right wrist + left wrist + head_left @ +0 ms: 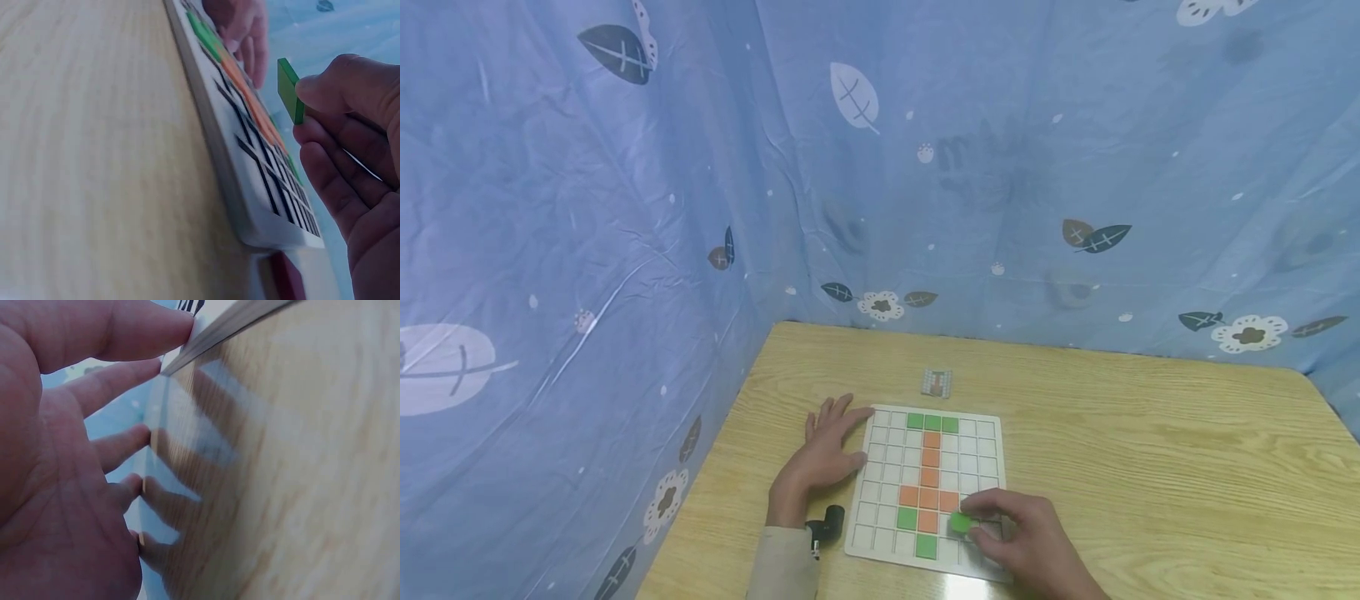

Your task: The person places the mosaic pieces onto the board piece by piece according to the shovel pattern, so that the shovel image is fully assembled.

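Observation:
A white grid board [988, 446] lies on the wooden table. Orange square tiles [929, 477] run down its middle and cross a short row lower down. Three green tiles [932, 422] sit along the top row, and two more green tiles [907, 518] lie near the bottom. Over the lower right cells, my right hand [1028, 537] pinches a green square tile [290, 90] between thumb and fingers; the right wrist view has it raised off the board. My left hand [822, 454] lies beside the left edge, fingers spread, with thumb and index fingertip at the board's rim.
Beyond the board lies a small card [936, 383] with a grid pattern. A black object [829, 525] is beside the left wrist. Blue leaf-print curtains [925, 208] hang behind and left of the table [1150, 467]. Something dark red [287, 275] shows by the board's corner.

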`<state>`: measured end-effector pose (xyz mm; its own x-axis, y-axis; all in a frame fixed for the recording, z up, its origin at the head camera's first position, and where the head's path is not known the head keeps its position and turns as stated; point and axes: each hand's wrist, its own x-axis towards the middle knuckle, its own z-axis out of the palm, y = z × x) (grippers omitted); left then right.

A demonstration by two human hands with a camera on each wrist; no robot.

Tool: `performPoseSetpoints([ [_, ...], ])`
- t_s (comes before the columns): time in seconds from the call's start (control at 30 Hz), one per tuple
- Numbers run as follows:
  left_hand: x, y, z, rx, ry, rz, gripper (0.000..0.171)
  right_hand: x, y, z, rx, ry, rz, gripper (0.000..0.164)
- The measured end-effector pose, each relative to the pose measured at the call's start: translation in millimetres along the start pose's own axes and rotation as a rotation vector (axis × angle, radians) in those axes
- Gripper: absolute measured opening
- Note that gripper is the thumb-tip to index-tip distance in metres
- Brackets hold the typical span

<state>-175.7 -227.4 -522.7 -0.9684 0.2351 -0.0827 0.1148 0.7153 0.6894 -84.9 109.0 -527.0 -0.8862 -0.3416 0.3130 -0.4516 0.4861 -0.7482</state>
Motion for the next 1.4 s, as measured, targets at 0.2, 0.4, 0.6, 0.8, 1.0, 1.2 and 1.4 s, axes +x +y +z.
performPoseSetpoints([
  [0.2, 0.3, -0.7, 0.3, 0.004, 0.004, 0.003, 0.075, 1.0, 7.0, 11.9, 0.013, 0.017, -0.089, 0.044],
  [0.4, 0.5, -1.2, 0.0, -0.001, 0.004, 0.004, 0.076, 0.7, 8.7, 18.2, 0.032, 0.035, -0.156, 0.045],
  [0.6, 0.9, -2.2, 0.6, -0.022, 0.012, 0.025, 0.076, -0.7, 4.4, 19.8, 0.081, -0.014, -0.113, 0.041],
  [0.8, 0.8, -3.1, 1.9, -0.044, 0.028, 0.039, 0.075, -0.9, -0.1, 21.7, 0.031, -0.007, -0.104, 0.043],
  [1.0, 1.2, -0.8, 0.3, -0.016, 0.006, 0.007, 0.075, -1.5, -1.8, 22.5, 0.047, -0.013, -0.089, 0.043],
  [1.2, 0.8, 1.3, 0.1, -0.01, 0.006, 0.003, 0.076, -1.7, -3.3, 21.6, 0.033, -0.034, -0.039, 0.042],
  [1.4, 0.1, 0.1, 0.0, -0.022, 0.009, 0.013, 0.075, -1.3, -1.2, 23.3, 0.006, -0.014, -0.051, 0.042],
])
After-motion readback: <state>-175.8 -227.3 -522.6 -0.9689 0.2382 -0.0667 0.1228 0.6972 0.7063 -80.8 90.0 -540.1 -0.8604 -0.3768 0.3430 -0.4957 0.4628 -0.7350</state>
